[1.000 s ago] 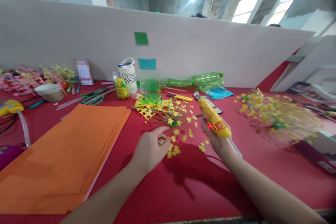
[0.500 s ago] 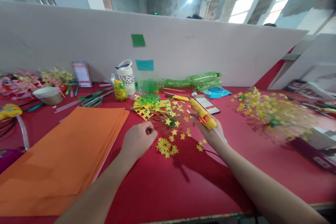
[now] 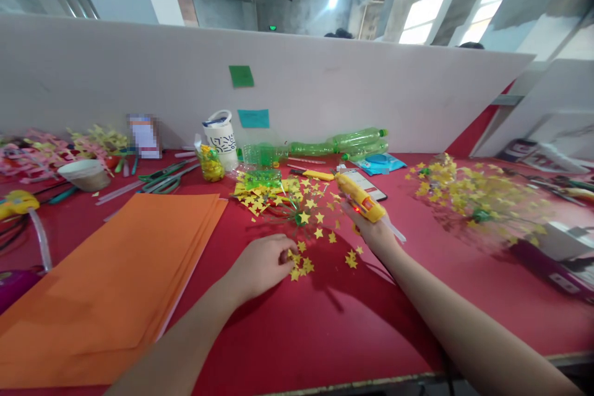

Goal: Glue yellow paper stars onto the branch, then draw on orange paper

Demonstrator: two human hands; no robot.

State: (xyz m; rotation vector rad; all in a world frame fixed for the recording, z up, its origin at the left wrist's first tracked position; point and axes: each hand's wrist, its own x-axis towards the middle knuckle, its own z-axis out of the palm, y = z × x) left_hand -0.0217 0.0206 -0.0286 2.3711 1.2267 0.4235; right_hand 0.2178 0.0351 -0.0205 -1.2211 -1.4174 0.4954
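Yellow glue gun (image 3: 359, 198) held above the red counter (image 3: 288, 346), wrapped firmly in the right hand (image 3: 374, 232), pointing forward and to the left, marked by a small red light and trailing a clear glue stick at the rear. Left hand (image 3: 262, 265) lower and to the left, fingers curled inward with only a small gap, tips at a heap of yellow stars (image 3: 304, 267); cannot tell whether any star is pinched. Just beyond, a star spray (image 3: 301, 218) with green centre and thin stems; toward the right hand, a separate loose star cluster (image 3: 351, 260). Behind the glue gun, a phone (image 3: 375, 190) lying flat and partly hidden, near a yellow cutter (image 3: 318, 175) and a blue packet (image 3: 380, 164). Farther back, green bottles (image 3: 362, 141) on their sides and an upright white tumbler (image 3: 220, 141) beneath 2 notes (image 3: 253, 118) on the white partition (image 3: 162, 86). Left of the left hand, orange sheets (image 3: 111, 284) stacked flat; well off to the right, a larger yellow spray (image 3: 473, 192).
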